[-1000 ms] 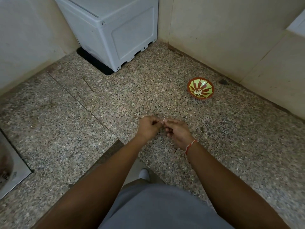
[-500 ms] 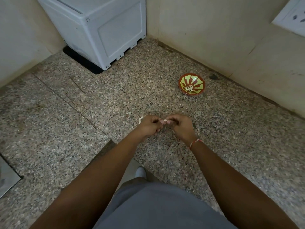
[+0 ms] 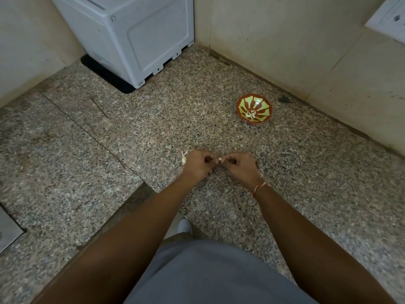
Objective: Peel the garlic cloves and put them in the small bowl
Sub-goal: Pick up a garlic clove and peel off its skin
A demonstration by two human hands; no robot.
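A small garlic clove (image 3: pixel 219 159) shows as a pale tip between my two hands, low over the speckled granite counter. My right hand (image 3: pixel 241 166) pinches it with curled fingers. My left hand (image 3: pixel 198 164) is curled beside it with fingertips at the clove; whether it holds clove or skin is unclear. The small red bowl with a green pattern (image 3: pixel 242 106) sits up and to the right, apart from my hands, with a few pale peeled cloves (image 3: pixel 250 114) in its bottom. A bit of pale garlic skin (image 3: pixel 183 158) lies on the counter just left of my left hand.
A grey-white plastic box (image 3: pixel 140 34) stands on a black mat at the back left corner. Beige walls (image 3: pixel 306 40) close the counter at the back and right. A metal sink edge (image 3: pixel 8 229) shows at the far left. The counter's front edge (image 3: pixel 131 194) runs under my left forearm.
The camera view has shifted, so the bowl and box sit differently in frame. My hands stay together, working the clove; a skin scrap now shows left of my left hand.
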